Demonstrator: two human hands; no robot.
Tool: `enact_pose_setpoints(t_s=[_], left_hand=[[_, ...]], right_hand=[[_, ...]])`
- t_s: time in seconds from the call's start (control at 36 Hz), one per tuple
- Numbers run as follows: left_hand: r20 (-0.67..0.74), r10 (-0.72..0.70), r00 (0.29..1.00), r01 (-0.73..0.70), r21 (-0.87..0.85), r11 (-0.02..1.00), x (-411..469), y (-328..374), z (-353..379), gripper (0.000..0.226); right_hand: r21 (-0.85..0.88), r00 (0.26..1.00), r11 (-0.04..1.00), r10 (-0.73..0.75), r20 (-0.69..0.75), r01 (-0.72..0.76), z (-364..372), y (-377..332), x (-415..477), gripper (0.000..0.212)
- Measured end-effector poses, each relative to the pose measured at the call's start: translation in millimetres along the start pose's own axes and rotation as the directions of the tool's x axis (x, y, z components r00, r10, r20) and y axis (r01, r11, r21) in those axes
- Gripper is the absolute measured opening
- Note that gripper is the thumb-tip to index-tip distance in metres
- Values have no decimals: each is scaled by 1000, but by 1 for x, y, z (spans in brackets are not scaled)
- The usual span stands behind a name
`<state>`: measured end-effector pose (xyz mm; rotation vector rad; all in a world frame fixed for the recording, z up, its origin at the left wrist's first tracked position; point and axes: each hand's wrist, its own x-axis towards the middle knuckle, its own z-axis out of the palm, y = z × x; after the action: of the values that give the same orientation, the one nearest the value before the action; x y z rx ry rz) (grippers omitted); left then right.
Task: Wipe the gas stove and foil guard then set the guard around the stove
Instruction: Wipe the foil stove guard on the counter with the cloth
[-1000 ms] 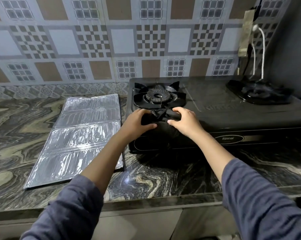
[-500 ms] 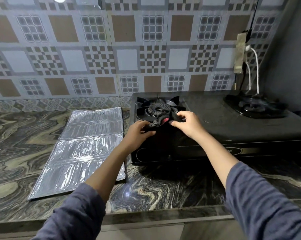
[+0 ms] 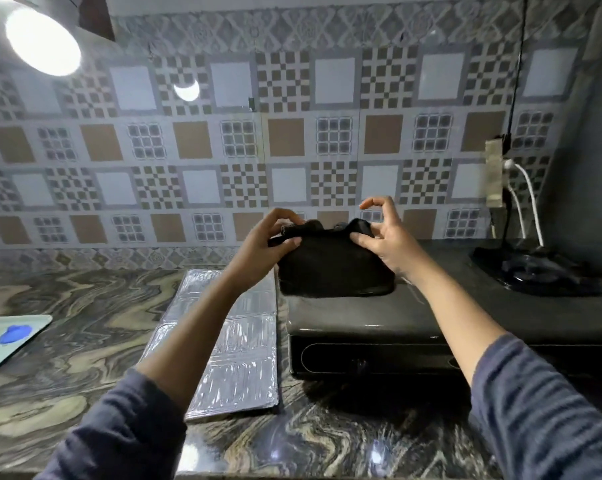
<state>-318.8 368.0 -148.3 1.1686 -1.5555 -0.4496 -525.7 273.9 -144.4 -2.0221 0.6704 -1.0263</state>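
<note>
I held a black cloth point(image 3: 334, 265) bunched above the left end of the black gas stove point(image 3: 431, 317), my left hand point(image 3: 268, 242) and right hand point(image 3: 384, 237) each pinching a top corner. The silver foil guard point(image 3: 237, 344) lay flat just left of the stove on the marbled counter point(image 3: 67, 341), beneath the patterned tile wall point(image 3: 285, 140).

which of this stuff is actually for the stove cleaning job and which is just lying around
For the job:
- black cloth, held up by the left hand and right hand
- gas stove
- foil guard, flat on the counter left of the stove

Just lying about:
- tray at far left
- white cable by the wall
</note>
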Motion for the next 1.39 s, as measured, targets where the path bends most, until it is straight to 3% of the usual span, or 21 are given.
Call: enact_pose_setpoints(t_s=[0.14,0.31,0.39,0.53,0.69,0.94,1.39], left_hand=[[-14,10,1000,-9,112,994,-8,9,-31,28],[-35,-111,993,116,189,975,-29,4,-75,27],[-46,-206,977,211,159,965,-45,-1,-94,26],[-40,-317,948,319,141,937,-67,-24,-120,44],[-177,-296,939,331,224,917,-75,-73,-158,39],[-200,-287,937,324,190,927,-56,-176,-209,34],[95,-478,873,482,-28,876,-26,-362,-231,29]], right_hand=[[73,991,997,-24,133,14,20,-16,13,17],[32,948,997,52,313,-65,48,-23,26,37],[37,934,997,49,354,-66,69,-25,34,36],[66,939,995,48,342,-75,115,-23,50,30],[-21,952,997,73,297,-70,169,-5,72,18],[-79,972,988,142,190,-129,251,39,130,17],[-238,900,888,424,100,-392,342,159,176,21]])
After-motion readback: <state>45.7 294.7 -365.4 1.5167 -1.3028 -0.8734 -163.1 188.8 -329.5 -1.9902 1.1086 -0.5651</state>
